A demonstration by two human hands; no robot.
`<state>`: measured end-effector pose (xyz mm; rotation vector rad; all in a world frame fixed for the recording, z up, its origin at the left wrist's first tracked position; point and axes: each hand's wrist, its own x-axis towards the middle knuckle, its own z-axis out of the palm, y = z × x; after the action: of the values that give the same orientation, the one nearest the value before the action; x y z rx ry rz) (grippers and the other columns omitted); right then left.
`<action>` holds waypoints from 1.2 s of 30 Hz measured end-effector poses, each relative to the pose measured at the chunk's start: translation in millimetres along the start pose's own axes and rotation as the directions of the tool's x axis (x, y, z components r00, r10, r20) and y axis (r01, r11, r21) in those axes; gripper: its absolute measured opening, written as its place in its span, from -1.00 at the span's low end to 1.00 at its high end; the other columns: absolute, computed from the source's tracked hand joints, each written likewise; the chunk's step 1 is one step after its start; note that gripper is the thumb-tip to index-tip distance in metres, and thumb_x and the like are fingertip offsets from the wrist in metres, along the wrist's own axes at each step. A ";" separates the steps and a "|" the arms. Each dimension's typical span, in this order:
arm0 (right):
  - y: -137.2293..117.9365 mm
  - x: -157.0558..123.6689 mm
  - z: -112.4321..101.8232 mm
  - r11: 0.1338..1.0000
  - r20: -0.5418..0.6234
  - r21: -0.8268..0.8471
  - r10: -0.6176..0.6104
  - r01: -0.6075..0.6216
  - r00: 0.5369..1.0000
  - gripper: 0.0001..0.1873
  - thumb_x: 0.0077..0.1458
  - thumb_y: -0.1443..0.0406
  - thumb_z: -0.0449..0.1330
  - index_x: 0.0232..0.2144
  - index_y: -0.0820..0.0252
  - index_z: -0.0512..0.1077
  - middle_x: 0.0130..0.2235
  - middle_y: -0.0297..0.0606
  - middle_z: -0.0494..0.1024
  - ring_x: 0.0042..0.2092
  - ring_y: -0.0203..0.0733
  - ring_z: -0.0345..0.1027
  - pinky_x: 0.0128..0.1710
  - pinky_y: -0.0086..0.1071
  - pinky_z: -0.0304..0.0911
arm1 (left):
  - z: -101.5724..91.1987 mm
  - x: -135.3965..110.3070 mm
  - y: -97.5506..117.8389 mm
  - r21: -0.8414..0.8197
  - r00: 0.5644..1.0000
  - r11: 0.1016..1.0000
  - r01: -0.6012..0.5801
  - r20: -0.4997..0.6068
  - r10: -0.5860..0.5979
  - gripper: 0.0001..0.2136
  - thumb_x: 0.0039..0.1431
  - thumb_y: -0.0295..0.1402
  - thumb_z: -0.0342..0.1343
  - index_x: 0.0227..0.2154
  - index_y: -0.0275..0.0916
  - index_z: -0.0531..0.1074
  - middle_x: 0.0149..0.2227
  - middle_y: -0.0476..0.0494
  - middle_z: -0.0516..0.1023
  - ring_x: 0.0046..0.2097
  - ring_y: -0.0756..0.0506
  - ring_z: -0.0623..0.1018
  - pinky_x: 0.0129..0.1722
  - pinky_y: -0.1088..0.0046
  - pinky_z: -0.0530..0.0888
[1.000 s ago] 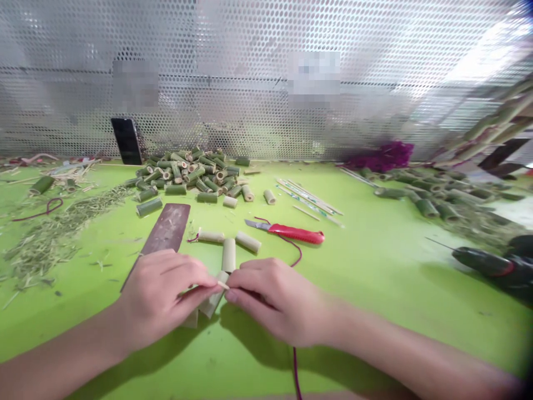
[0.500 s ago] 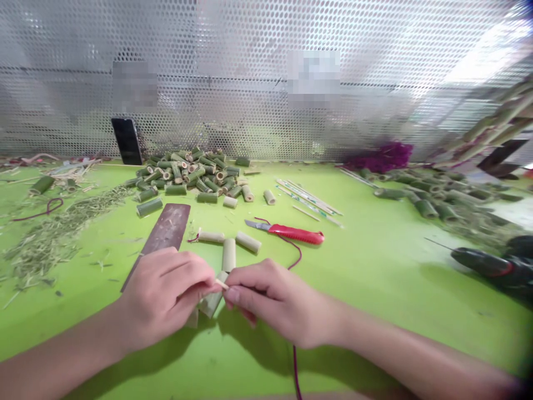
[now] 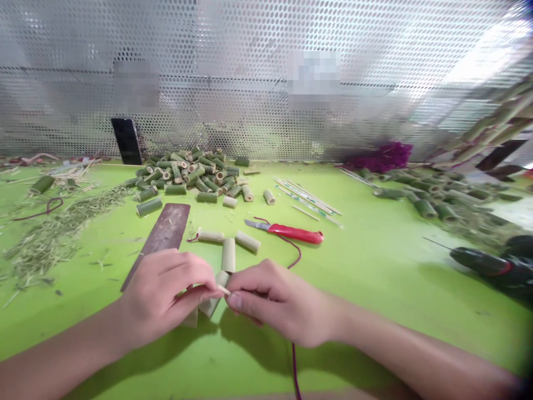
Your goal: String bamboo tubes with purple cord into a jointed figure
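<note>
Since the earlier frame, the right hand [image 3: 283,305] had turned slightly and the pale bamboo sliver [image 3: 224,289] had dipped a little. Fingers [image 3: 200,282] of that hand and the left hand [image 3: 162,297] pinched the sliver just above a bamboo tube [image 3: 211,304], near the table's [image 3: 375,316] front edge.

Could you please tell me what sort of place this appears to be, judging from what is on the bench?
It looks like a small bamboo-craft workshop: a green workbench holds a heap of cut green bamboo segments, a red-handled utility knife and scattered bamboo shavings.
</note>
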<state>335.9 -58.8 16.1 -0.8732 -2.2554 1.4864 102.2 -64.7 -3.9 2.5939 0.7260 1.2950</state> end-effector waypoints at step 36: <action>21.5 5.0 -23.5 0.964 -0.311 0.249 0.170 -0.093 0.935 -0.55 0.29 -0.05 0.14 -0.31 0.24 0.49 -0.56 -0.46 0.27 -0.51 -0.36 0.07 -0.47 -0.39 -0.03 | -75.3 -2.5 -101.3 0.531 0.905 0.737 0.419 -0.175 -0.388 -0.71 0.35 -0.14 0.13 0.01 -0.16 0.52 -0.01 -0.15 0.61 -0.46 -0.01 0.54 -0.76 0.57 0.23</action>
<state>351.9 -32.7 6.1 -1.1239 -1.7741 1.4911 6.1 16.5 6.1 2.5560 1.8085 1.1312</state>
